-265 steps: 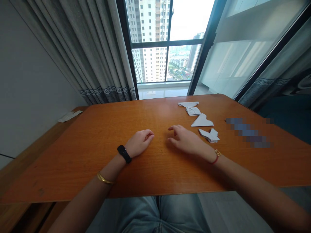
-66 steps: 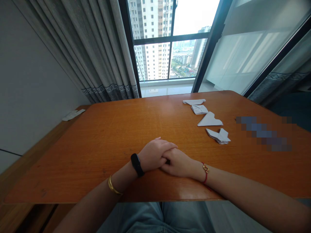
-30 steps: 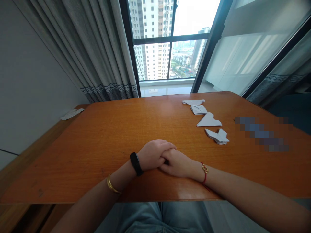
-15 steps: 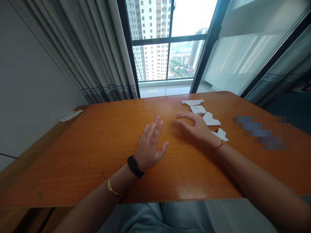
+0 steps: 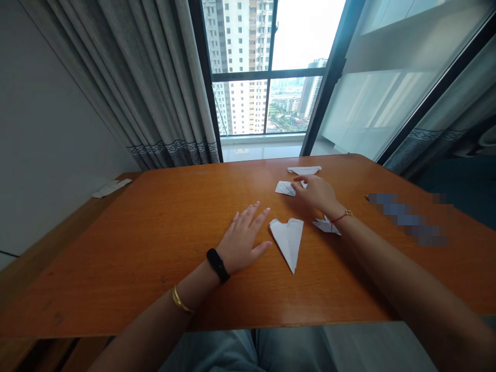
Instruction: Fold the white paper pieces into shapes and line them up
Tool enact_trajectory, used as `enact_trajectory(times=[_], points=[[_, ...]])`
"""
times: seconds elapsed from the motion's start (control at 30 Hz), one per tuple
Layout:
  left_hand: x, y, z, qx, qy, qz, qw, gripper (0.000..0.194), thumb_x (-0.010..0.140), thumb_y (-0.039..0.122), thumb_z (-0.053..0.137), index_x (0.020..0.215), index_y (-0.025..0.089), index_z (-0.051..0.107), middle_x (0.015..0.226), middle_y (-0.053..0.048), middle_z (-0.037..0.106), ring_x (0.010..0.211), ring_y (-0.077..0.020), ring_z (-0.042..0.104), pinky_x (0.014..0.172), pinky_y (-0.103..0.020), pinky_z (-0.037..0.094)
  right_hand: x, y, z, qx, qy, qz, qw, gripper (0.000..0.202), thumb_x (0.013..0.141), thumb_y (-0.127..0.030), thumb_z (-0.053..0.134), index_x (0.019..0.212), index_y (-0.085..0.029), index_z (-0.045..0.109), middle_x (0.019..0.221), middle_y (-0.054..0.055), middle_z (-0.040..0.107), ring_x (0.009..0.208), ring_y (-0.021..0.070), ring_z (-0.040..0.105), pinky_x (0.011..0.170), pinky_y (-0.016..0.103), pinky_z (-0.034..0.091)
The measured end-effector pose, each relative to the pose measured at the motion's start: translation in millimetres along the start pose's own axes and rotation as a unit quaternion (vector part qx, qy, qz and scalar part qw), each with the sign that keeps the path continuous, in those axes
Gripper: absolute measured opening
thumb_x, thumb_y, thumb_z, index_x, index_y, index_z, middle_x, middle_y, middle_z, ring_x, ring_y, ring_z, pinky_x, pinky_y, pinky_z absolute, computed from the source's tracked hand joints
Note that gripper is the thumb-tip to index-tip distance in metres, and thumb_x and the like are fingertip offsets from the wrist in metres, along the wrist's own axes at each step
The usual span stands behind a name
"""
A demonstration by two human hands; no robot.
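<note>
My left hand [image 5: 245, 238] is open, fingers stretched out, just left of a white paper heart [image 5: 287, 242] whose point faces me. There is a small gap between them. With bent fingertips, my right hand [image 5: 315, 194] grips a small folded white paper [image 5: 285, 188]; the fingers cover part of it. Below the right wrist lies a folded paper figure [image 5: 325, 226] with pointed ends, partly hidden by the wrist. A long, narrow folded paper [image 5: 304, 170] rests beyond the right hand, near the far edge.
The wooden table [image 5: 174, 222] spreads before me. A blurred-out bluish patch [image 5: 406, 214] covers something at the right. White papers [image 5: 111, 188] lie on a ledge at the far left. Behind the table are a grey curtain [image 5: 170, 103] and a window.
The paper heart now lies nearer me, between my hands. My right hand has moved right and away, and the small folded paper has shifted left. My left hand stays nearly in place.
</note>
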State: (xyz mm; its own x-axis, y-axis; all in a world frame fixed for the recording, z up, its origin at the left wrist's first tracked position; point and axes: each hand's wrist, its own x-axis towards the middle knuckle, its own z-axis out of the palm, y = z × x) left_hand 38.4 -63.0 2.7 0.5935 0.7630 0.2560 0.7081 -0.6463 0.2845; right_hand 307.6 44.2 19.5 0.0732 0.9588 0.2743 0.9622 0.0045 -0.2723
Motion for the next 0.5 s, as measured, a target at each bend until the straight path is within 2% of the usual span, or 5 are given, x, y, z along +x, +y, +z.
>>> enact_trajectory(times=[0.1,0.2,0.33,0.4,0.5], points=[[0.2,-2.5,2.7,-0.01,-0.074,0.017,0.997,0.081,0.083,0.062,0.05,0.15,0.028,0.02,0.158,-0.01,0.013,0.145,-0.0324,0.013,0.111,-0.063,0.016,31.6,10.2,5.5,-0.06,-0.042,0.04,0.997,0.052,0.087,-0.042,0.05,0.128,-0.01,0.056,0.135,0.022,0.051,0.122,0.0323,0.049,0.095,0.04,0.04],[-0.8,-0.2,4.8,-0.015,-0.114,0.047,0.992,0.084,0.078,0.07,0.05,0.148,0.033,0.021,0.159,-0.008,0.013,0.144,-0.0347,0.012,0.107,-0.071,0.012,45.0,8.3,22.0,-0.069,-0.09,0.048,0.992,0.043,0.083,-0.044,0.056,0.109,-0.012,0.068,0.113,0.021,0.065,0.105,0.035,0.059,0.083,0.043,0.045],[-1.6,4.7,6.9,0.007,-0.119,0.028,0.992,0.076,0.083,0.059,0.053,0.148,0.033,0.023,0.158,-0.007,0.016,0.144,-0.0324,0.014,0.106,-0.072,0.011,54.3,1.9,32.1,-0.058,-0.02,0.035,0.997,0.045,0.09,-0.051,0.041,0.103,-0.02,0.07,0.102,0.015,0.069,0.098,0.0321,0.061,0.078,0.042,0.043],[-1.4,5.5,7.3,0.023,-0.105,-0.002,0.994,0.075,0.085,0.054,0.054,0.148,0.03,0.022,0.158,-0.008,0.016,0.144,-0.0313,0.015,0.107,-0.071,0.012,66.3,10.2,29.0,-0.053,0.007,0.03,0.998,0.049,0.093,-0.048,0.034,0.113,-0.016,0.066,0.112,0.018,0.066,0.103,0.0314,0.058,0.081,0.042,0.041],[-0.7,4.7,7.2,0.051,-0.078,-0.036,0.995,0.071,0.087,0.046,0.053,0.148,0.029,0.022,0.158,-0.008,0.016,0.144,-0.0303,0.016,0.108,-0.069,0.015,84.0,28.8,24.8,-0.052,-0.014,0.007,0.999,0.056,0.091,-0.048,0.041,0.125,-0.006,0.056,0.127,0.027,0.055,0.113,0.0343,0.051,0.085,0.044,0.038]])
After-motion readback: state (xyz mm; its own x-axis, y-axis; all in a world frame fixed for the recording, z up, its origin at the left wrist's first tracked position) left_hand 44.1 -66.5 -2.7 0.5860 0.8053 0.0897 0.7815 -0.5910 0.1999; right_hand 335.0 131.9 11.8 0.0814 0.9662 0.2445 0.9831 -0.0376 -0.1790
